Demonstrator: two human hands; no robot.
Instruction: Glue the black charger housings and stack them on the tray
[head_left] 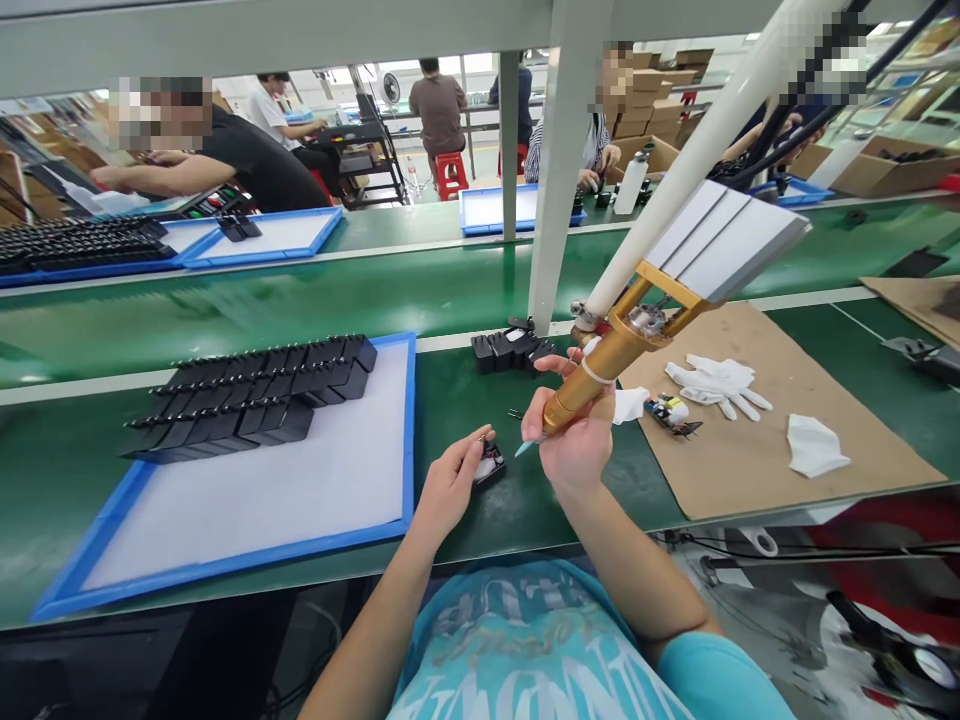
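Note:
My right hand [574, 430] is closed round the gold barrel of a dispensing tool [600, 375] that hangs from a white tube; its pale blue tip [525, 447] points down to the left. My left hand [450, 480] pinches a small black adapter part [489, 464] against the green bench, a short way left of the tip. The tip and the part are apart.
A blue-framed white tray [300, 500] holds rows of black adapters [255, 395] at the left. More black adapters [510, 350] lie behind my hands. A cardboard sheet [757, 460] at the right carries white gloves [716, 385], a circuit board [671, 412] and a cloth [814, 445]. Other people work across the belt.

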